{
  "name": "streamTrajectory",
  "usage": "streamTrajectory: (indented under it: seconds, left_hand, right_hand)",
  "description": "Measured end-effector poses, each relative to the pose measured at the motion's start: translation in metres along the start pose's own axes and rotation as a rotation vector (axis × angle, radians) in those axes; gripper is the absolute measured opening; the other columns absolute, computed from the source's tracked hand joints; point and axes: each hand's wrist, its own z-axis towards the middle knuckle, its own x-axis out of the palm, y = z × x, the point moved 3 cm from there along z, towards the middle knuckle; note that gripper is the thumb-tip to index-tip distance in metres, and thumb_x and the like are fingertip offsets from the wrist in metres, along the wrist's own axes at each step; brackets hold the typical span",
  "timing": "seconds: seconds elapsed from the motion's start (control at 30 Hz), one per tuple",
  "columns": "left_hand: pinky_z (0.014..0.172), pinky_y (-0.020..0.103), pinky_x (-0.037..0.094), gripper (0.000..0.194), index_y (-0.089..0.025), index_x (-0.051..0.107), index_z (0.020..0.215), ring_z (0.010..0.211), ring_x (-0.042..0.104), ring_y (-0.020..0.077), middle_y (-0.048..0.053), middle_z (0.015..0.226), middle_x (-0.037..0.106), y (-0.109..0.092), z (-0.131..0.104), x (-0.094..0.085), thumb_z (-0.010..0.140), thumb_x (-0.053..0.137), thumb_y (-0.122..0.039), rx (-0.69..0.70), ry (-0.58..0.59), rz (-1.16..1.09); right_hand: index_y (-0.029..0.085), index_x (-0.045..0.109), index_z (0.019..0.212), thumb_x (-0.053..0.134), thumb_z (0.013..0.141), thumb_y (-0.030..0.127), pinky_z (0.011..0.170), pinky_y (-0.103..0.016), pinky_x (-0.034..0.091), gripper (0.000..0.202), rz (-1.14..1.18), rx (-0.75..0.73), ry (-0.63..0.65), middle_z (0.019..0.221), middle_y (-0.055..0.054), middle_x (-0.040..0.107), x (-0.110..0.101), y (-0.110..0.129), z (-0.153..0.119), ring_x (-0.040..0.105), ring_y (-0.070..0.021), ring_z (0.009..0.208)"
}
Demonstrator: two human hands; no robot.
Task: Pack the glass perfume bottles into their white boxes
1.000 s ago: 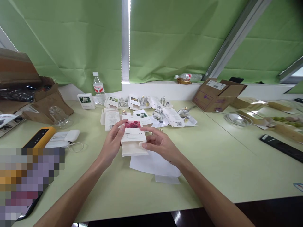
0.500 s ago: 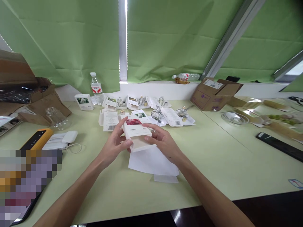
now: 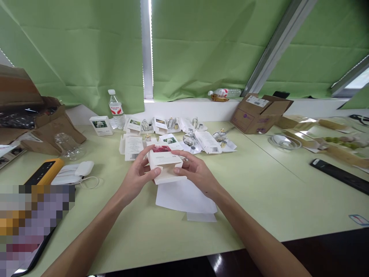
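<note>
Between my two hands is a small white carton (image 3: 165,158) with a red flower picture, its near end open toward me and a flap sticking out. My left hand (image 3: 141,169) grips its left side, thumb at the open end. On the right side my right hand (image 3: 194,169) holds it, index finger along the top and thumb by the opening. Below the carton a white paper sheet (image 3: 186,198) lies on the table. Just beyond stand or lie several opened white cartons (image 3: 134,147) and faceted glass bottles (image 3: 189,139). What is inside the held carton is hidden.
A closed white carton (image 3: 101,125) and a water bottle (image 3: 115,109) stand at the back left. Brown cardboard boxes (image 3: 253,115) sit at both sides. A yellow-and-black device (image 3: 47,171) and a white charger (image 3: 83,169) lie left; a black phone (image 3: 340,175) lies right.
The carton has turned slightly so its open end faces me more squarely, and my right thumb has shifted to the edge of the opening. The whole view has shifted slightly.
</note>
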Motion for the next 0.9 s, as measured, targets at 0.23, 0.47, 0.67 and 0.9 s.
streamTrajectory:
  seconds: [0.23,0.47,0.67,0.9]
  left_hand:
    - [0.089,0.039,0.051,0.067,-0.032,0.044,0.14,0.109,0.063,0.0294,0.008,0.124,0.065,-0.0003,0.001,-0.0023,0.079,0.071,-0.041,0.031,-0.018,0.032]
    - [0.085,0.036,0.052,0.071,-0.029,0.039,0.142,0.105,0.065,0.0282,0.009,0.12,0.067,0.003,0.0028,-0.0051,0.08,0.07,-0.042,0.064,0.004,0.103]
    - [0.086,0.036,0.052,0.068,-0.029,0.037,0.142,0.107,0.064,0.0279,0.009,0.122,0.066,0.0019,0.0023,-0.0044,0.083,0.067,-0.043,0.081,0.017,0.125]
    - [0.084,0.034,0.052,0.068,-0.031,0.037,0.143,0.104,0.065,0.0258,0.008,0.12,0.067,0.0022,0.0015,-0.0046,0.083,0.066,-0.044,0.06,0.01,0.126]
  right_hand:
    - [0.034,0.051,0.131,0.071,0.081,0.039,0.08,-0.04,0.052,0.054,0.013,-0.021,0.034,0.093,-0.003,0.069,0.0019,0.0001,-0.0011,0.066,-0.0219,0.091]
    - [0.034,0.052,0.131,0.073,0.079,0.039,0.083,-0.042,0.052,0.057,0.032,-0.03,0.042,0.095,-0.003,0.069,0.001,-0.0021,-0.0001,0.065,-0.0225,0.092]
    - [0.034,0.052,0.131,0.073,0.08,0.039,0.082,-0.042,0.051,0.055,0.028,-0.032,0.045,0.095,-0.004,0.069,0.0006,-0.0036,0.0006,0.065,-0.0226,0.091]
    - [0.035,0.053,0.13,0.073,0.08,0.038,0.074,-0.036,0.049,0.054,0.019,-0.03,0.04,0.084,-0.001,0.065,0.0001,-0.0045,0.0001,0.063,-0.0198,0.084]
